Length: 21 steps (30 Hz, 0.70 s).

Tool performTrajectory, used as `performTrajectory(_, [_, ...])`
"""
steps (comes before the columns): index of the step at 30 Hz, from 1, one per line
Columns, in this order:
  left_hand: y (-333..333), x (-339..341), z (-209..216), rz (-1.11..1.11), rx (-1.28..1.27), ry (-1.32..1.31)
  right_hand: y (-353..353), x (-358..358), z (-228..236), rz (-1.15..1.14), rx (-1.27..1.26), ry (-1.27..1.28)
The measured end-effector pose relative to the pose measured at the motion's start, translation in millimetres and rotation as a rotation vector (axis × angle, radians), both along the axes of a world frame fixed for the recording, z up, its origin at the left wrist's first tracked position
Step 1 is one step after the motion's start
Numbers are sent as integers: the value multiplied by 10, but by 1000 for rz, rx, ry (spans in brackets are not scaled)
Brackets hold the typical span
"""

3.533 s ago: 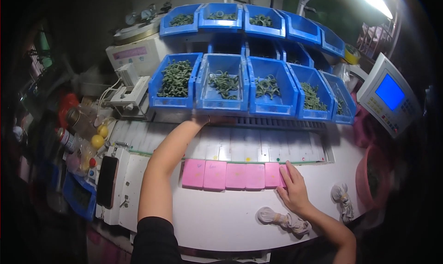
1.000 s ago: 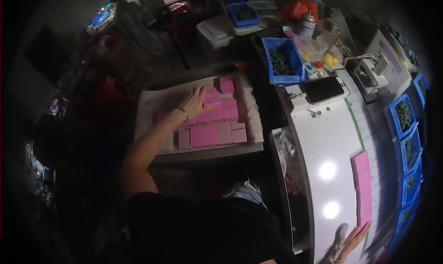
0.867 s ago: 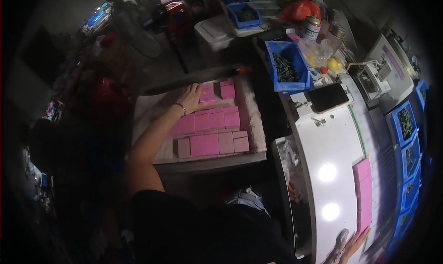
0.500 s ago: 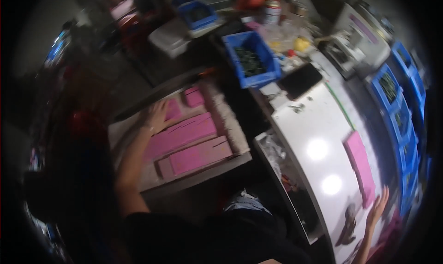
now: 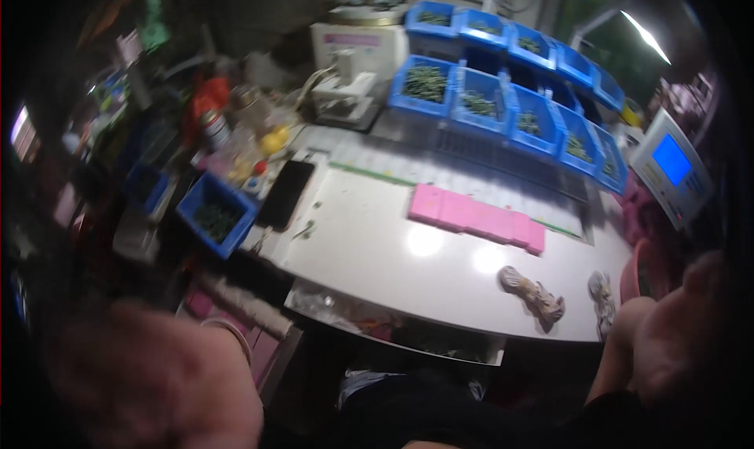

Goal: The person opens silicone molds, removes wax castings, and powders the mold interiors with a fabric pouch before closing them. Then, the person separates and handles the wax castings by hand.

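My left hand [image 5: 149, 378] is raised at the lower left, large and smeared by motion, with a bangle-like band at its wrist. It hides part of the crate with pink blocks [image 5: 267, 351]. At the lower right my right hand [image 5: 679, 331] is also lifted and blurred, beside a pink basin [image 5: 635, 272]. The fingers of both hands are unclear, and nothing shows in them. A row of pink blocks [image 5: 479, 217] lies end to end on the white tabletop [image 5: 361, 237]. Nearer the front edge lie two crumpled greyish cloth-like bundles, one [image 5: 534, 296] left of the other [image 5: 602, 300].
Blue bins [image 5: 479, 96] holding green pieces stand in tiers at the back. Another blue bin [image 5: 218, 213] sits left, near a dark phone [image 5: 287, 195]. An open drawer [image 5: 393, 327] juts out below the tabletop. A device with a blue screen [image 5: 674, 166] stands right.
My view has swung right toward the tabletop. My left hand has left the pink blocks in the crate and come up close. My right hand has risen from beside the block row.
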<state>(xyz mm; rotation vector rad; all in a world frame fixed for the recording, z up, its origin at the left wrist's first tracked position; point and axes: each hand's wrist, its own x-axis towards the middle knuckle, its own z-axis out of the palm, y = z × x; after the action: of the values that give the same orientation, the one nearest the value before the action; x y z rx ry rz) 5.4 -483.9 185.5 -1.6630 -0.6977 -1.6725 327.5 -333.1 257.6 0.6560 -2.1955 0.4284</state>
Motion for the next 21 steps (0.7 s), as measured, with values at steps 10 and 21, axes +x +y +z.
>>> performTrajectory(10, [639, 319, 304, -321, 73, 169, -305, 248, 86, -397, -184, 125])
performTrajectory(21, [761, 401, 262, -352, 83, 219, -188, 392, -69, -478, -237, 152])
